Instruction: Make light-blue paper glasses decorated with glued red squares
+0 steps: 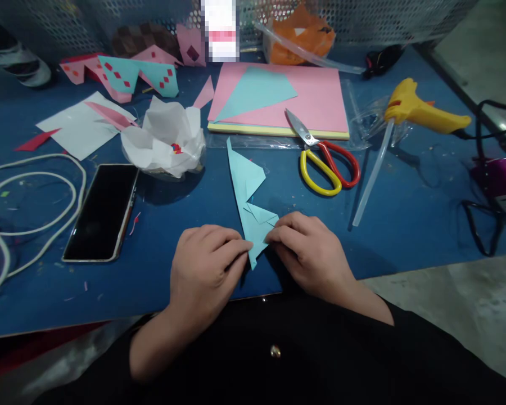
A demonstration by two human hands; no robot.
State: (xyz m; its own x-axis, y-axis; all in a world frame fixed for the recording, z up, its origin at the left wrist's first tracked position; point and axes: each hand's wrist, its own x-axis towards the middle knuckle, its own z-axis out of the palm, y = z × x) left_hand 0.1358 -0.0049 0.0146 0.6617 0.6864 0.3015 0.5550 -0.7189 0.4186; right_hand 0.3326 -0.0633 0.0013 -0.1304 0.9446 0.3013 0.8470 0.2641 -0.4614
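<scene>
A light blue folded paper (pixel 248 191) lies on the blue table (pixel 405 214), long and pointed, with a small flap folded near its lower end. My left hand (pixel 204 267) pinches its lower left edge with curled fingers. My right hand (pixel 307 250) presses and pinches the lower right edge, fingers curled too. Both hands meet at the paper's bottom tip near the table's front edge.
Red-and-yellow scissors (pixel 326 163) lie right of the paper. Behind them sits a stack of pink sheets (pixel 316 101) with a blue sheet on top. A yellow glue gun (pixel 421 109) is at the right, a black phone (pixel 103 211) and white cable (pixel 34 208) at the left, crumpled white paper (pixel 164 138) behind.
</scene>
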